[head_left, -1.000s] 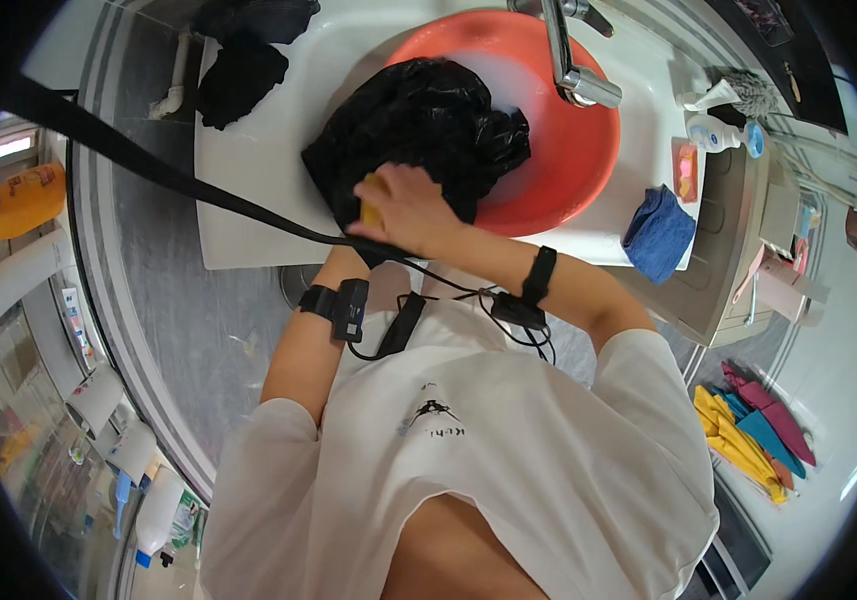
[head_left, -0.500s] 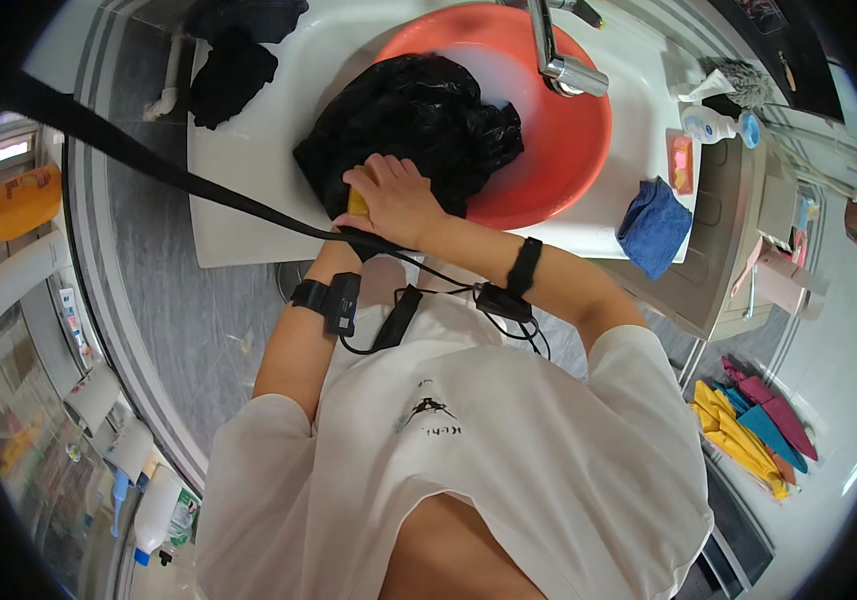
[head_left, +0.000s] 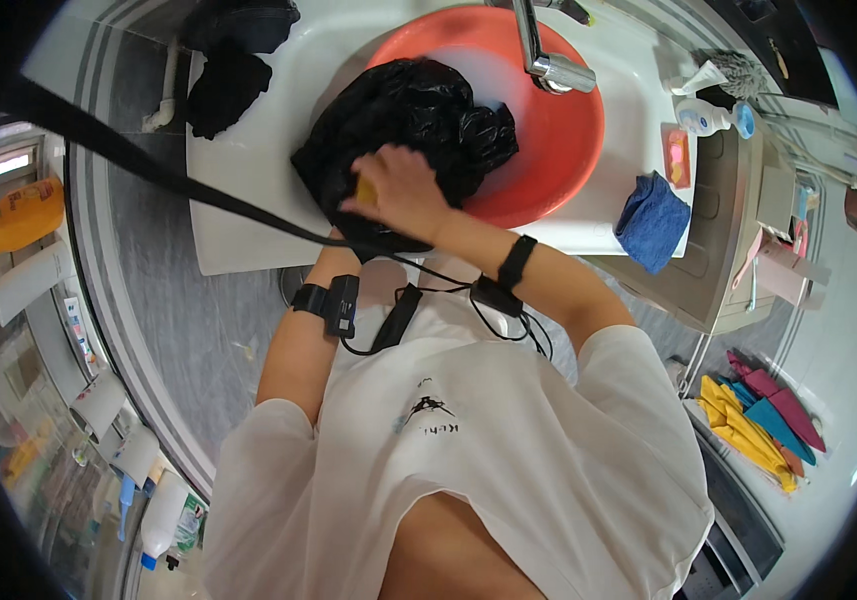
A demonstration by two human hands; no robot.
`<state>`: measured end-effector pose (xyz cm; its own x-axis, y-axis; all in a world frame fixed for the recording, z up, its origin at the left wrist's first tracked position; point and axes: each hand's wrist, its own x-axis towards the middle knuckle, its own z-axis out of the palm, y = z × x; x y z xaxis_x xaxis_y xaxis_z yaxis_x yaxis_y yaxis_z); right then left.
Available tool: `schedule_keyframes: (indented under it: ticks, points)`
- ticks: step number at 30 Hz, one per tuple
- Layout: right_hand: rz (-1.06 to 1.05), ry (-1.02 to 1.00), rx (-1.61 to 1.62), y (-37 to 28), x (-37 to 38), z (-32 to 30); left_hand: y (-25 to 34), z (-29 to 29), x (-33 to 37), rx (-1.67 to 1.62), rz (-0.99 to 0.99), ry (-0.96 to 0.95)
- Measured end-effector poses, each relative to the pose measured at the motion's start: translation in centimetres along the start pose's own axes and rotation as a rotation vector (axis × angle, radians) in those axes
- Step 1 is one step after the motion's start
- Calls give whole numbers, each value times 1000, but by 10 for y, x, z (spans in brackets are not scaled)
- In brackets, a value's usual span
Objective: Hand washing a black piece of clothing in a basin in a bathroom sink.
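1. White, glossy sink (head_left: 248,232), spanning much of the upper view, with a chrome faucet (head_left: 563,74) jutting in from the far side.
2. Orange-red basin (head_left: 573,165), sitting in the sink below the faucet, with cloudy, whitish liquid showing along the exposed inside.
3. Black, shiny bundle (head_left: 398,100), wet cloth by the look, heaped partly in the basin and spilling past the near-left rim to the front edge of the sink.
4. Left forearm (head_left: 298,350), banded in black, reaching to the near end of the bundle. Left hand hidden by dark folds and a crossing strap (head_left: 238,205); cannot tell how far open, or what, if anything, in its hold.
5. Right hand (head_left: 403,190), slightly blurred, over the bundle, fingers bent and closed around a yellow block (head_left: 365,190).
6. Yellow block, mostly covered by that grip; contact with the cloth impossible to confirm. Step in hand, as a judgement: rubbing block against cloth. Next move, likewise judged: calling for a firm pinch and steadied, slippery folds.
7. Smallest, the writing: dark characters beneath a little graphic on the white shirt (head_left: 508,420); printing on an orange bottle (head_left: 23,222), too small to make out.
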<state>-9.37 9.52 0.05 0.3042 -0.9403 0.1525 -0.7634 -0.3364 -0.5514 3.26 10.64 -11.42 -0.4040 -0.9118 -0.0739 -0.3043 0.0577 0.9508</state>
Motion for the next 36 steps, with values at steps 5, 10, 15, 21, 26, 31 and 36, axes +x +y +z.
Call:
schedule_keyframes:
  ticks: [5,10,15,21,26,31,36]
  points:
    - [385,-35,-23,93,8,36,14,-8,9,-2,9,64]
    - [934,-103,1065,98,13,8,15,-41,23,-717,-328,251]
    - [1015,-92,1655,100,4,-40,59,-80,36,-887,-298,223]
    - [902,-54,1909,76,-8,-97,138,-62,41,132,319,92]
    - [765,-64,1624,44,-15,-132,169,-67,48,560,561,37]
    - [730,-444,1439,24,-21,-124,187,-67,58,685,669,7]
    - [749,-347,1731,43,-20,-104,191,-78,66,480,537,2]
